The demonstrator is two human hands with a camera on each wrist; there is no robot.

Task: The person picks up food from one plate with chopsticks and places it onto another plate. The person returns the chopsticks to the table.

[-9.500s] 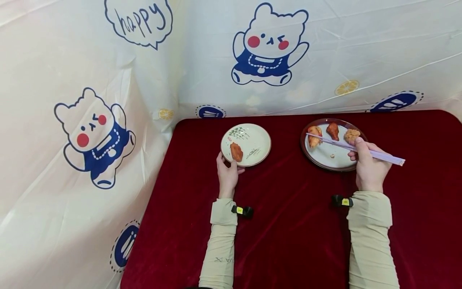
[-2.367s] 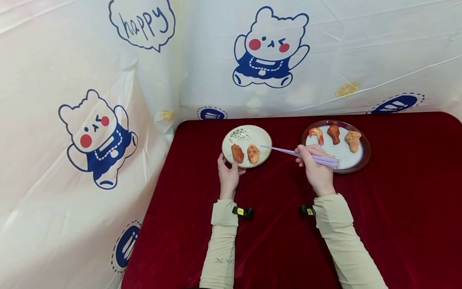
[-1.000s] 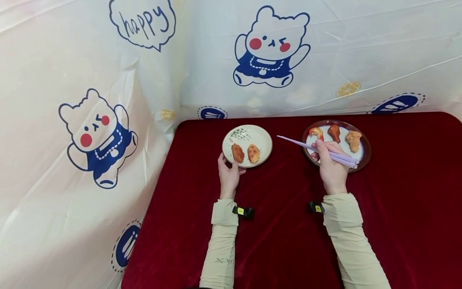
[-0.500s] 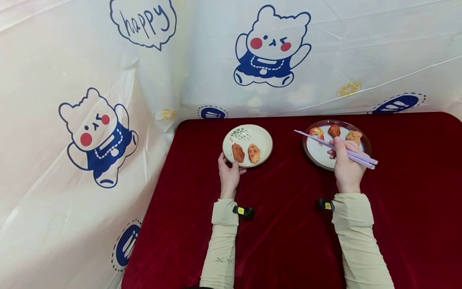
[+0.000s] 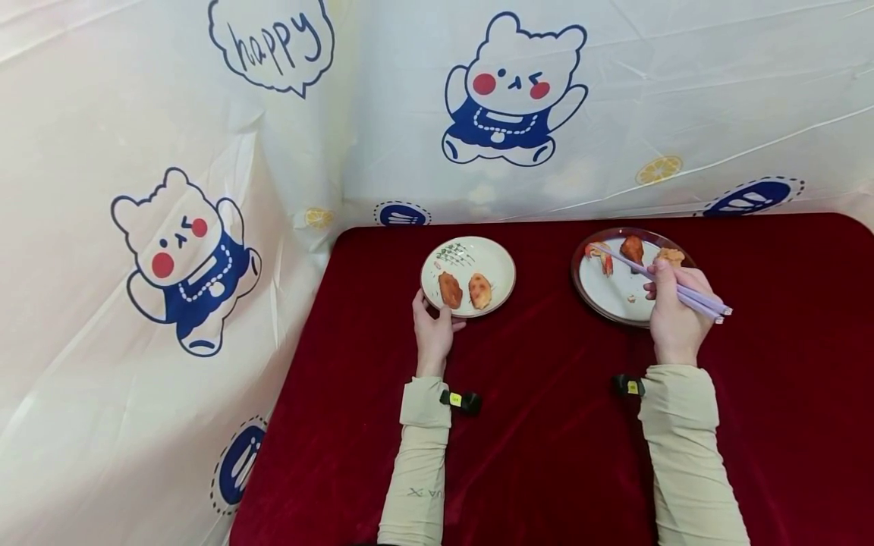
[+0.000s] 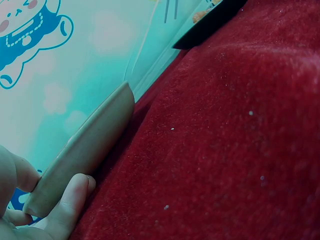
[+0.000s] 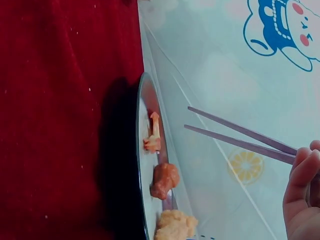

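Note:
My left hand (image 5: 432, 334) grips the near rim of a small white plate (image 5: 492, 262), thumb at the rim and fingers against its underside in the left wrist view. Two browned chicken wing pieces, a darker one (image 5: 450, 290) and a paler one (image 5: 481, 290), lie on it. Pinched in my right hand (image 5: 681, 318) is a pair of lilac chopsticks (image 7: 240, 143), their tips apart with nothing between them. In the head view the tips overlap a shrimp (image 5: 607, 264) on the brown-rimmed plate (image 5: 601, 292); the right wrist view shows them raised off the food.
Beside the shrimp are a chicken drumstick (image 5: 632, 248) and a fried chicken piece (image 5: 671, 256), partly hidden by my right hand in the head view. A crumb (image 5: 631, 299) lies on the same plate. Dark red cloth (image 5: 539, 425) covers the table; a printed white curtain (image 5: 396, 98) hangs behind.
The paler wing piece has come from the brown-rimmed plate to the small plate. My right hand with the chopsticks has since swung back right over the brown-rimmed plate. The left hand stays put.

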